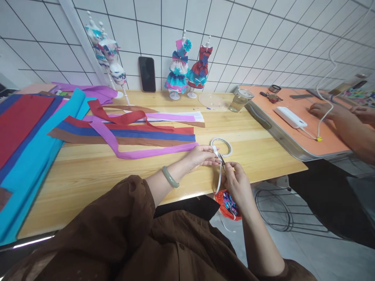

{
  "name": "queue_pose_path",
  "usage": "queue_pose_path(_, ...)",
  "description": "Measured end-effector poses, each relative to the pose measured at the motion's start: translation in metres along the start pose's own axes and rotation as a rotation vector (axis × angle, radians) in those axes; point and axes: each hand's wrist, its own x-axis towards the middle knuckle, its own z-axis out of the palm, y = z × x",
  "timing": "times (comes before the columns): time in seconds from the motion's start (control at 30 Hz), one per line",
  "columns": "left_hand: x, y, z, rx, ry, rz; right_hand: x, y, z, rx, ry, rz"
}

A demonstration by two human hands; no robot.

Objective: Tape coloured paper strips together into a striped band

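Note:
My left hand [202,157], with a green bangle [170,176] on its wrist, pinches a narrow white tape strip [220,175] above the table's front part. The strip hangs down past the table edge. A roll of tape [230,146] lies on the wood just beyond my fingers. My right hand [238,183] is closed around scissors [222,159], whose dark blades point up to the strip beside my left fingertips. Their handles are mostly hidden in my hand. Left of my hands lie crepe paper strips in purple [129,153], blue [152,134], red [181,130] and brown [84,137].
Wide crepe sheets [26,125] cover the left side. Small dress forms [176,72] and a phone [147,74] stand by the tiled wall. A cup [239,100] is near the orange table [322,136], where another person's hands [325,110] rest. A red bag [228,205] with scraps is below.

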Motion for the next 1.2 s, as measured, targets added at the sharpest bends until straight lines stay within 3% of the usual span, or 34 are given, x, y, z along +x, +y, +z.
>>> queue_pose_path(0.87,0.002,-0.005,-0.007,0.117,-0.057,0.103,-0.001,-0.004,-0.001,0.157,-0.099,0.082)
queue_pose_path(1.2,0.005,-0.005,-0.011,0.169,-0.022,0.197,-0.001,-0.006,-0.001,0.128,-0.103,0.132)
